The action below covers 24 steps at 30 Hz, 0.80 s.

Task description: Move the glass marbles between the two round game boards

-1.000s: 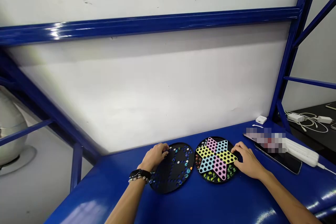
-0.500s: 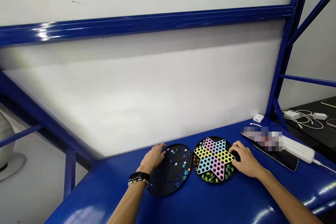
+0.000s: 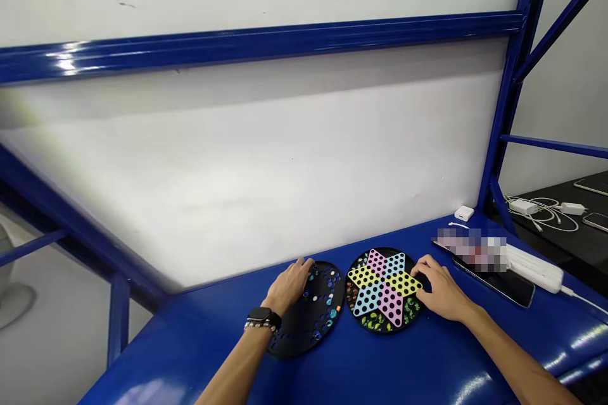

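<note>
The Chinese checkers board (image 3: pixel 382 279), a star of pink, blue and yellow points with black holes, sits on a round black base. Coloured glass marbles (image 3: pixel 379 319) fill the pockets around the star. My right hand (image 3: pixel 443 290) grips the board's right edge between thumb and fingers, at a yellow point. To the left lies a black round tray (image 3: pixel 297 329) with holes and scattered blue and white marbles (image 3: pixel 332 313). Over its far side, my left hand (image 3: pixel 289 288) is closed, fingertips bent down among the marbles; what they pinch, if anything, is hidden.
Both round pieces lie on a blue table (image 3: pixel 370 367) against a white wall panel (image 3: pixel 285 164). At the right are a dark phone (image 3: pixel 496 283), a white power strip (image 3: pixel 536 269) with a cable, and a white charger (image 3: pixel 464 213). Blue frame bars (image 3: pixel 261 44) surround the table.
My left hand has moved right and slightly inward along the tray's far rim. My right hand stays at the board's edge. The whole view has shifted slightly.
</note>
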Tool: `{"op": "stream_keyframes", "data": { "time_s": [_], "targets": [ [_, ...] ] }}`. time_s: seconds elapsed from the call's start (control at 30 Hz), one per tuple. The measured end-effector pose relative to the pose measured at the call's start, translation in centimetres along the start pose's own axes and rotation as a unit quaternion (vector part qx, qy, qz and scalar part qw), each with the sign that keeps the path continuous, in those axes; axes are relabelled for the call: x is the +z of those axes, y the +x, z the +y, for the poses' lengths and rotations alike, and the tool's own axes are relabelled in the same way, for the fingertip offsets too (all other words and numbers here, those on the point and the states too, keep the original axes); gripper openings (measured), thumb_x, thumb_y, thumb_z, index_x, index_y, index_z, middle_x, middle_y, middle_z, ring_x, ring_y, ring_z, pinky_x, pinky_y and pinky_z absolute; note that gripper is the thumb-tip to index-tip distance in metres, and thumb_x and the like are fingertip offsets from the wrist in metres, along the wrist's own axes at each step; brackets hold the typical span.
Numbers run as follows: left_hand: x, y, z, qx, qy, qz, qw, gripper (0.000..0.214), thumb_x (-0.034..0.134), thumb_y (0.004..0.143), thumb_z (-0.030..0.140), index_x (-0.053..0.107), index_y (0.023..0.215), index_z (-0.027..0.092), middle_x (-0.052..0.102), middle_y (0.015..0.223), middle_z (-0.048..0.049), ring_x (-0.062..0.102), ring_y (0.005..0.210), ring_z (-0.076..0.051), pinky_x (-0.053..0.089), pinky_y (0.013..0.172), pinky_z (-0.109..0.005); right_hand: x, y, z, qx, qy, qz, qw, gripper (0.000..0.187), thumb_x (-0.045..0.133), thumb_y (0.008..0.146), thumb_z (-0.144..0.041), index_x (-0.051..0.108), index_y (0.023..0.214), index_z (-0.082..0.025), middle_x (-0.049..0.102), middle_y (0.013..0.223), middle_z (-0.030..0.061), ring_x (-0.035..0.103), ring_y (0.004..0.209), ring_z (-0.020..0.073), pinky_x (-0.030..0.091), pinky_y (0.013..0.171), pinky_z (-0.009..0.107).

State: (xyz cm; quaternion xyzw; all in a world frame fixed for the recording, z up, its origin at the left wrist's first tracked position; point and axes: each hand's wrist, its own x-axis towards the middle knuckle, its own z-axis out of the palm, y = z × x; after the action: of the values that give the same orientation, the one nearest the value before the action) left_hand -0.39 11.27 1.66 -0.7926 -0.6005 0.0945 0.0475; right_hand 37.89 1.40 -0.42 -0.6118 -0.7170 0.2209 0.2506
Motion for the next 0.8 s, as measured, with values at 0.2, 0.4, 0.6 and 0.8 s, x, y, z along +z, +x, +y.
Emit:
{"op": "stream_keyframes", "data": {
  "time_s": [0.2,0.4,0.6,0.8],
  "targets": [
    [-0.5,0.4,0.9,0.041,-0.007,0.009,0.999,0.042,0.037,0.097,0.016,0.047,0.137,0.023,0.061,0.123,-0.0117,0.067,0.105,-0.025,0.053,0.082,-0.033,0.0,-0.1,-0.1,-0.013,-0.001,0.005,1.000,0.026,0.051,0.075,-0.019,0.058,0.099,-0.027,0.055,0.115,0.0028,0.056,0.095,0.0218,0.044,0.087,0.039],
    [-1.2,1.4,2.2,0.079,0.025,0.004,0.997,0.039,0.038,0.097,0.017,0.049,0.134,0.024,0.064,0.119,-0.0108,0.068,0.100,-0.025,0.053,0.078,-0.032,-0.2,-0.1,-0.4,-0.012,-0.008,0.004,1.000,0.025,0.050,0.075,-0.019,0.057,0.097,-0.027,0.055,0.112,0.0022,0.056,0.093,0.0210,0.043,0.087,0.039],
    [-1.7,1.6,2.6,0.096,0.001,-0.020,0.995,0.038,0.040,0.095,0.018,0.049,0.132,0.022,0.063,0.121,-0.0123,0.067,0.102,-0.028,0.052,0.082,-0.036,-0.2,-0.1,-0.6,-0.015,-0.009,0.003,1.000,0.023,0.049,0.075,-0.018,0.056,0.095,-0.026,0.054,0.112,0.0022,0.057,0.093,0.0209,0.044,0.085,0.038],
    [-2.2,1.3,2.2,0.096,-0.040,-0.044,0.994,0.025,0.045,0.092,0.023,0.059,0.112,0.022,0.068,0.111,-0.0094,0.069,0.092,-0.025,0.052,0.076,-0.034,-0.2,-0.1,-0.7,-0.012,-0.017,0.009,1.000,0.024,0.049,0.074,-0.017,0.056,0.094,-0.027,0.056,0.112,0.0015,0.058,0.092,0.0204,0.045,0.084,0.036]
  ]
}}
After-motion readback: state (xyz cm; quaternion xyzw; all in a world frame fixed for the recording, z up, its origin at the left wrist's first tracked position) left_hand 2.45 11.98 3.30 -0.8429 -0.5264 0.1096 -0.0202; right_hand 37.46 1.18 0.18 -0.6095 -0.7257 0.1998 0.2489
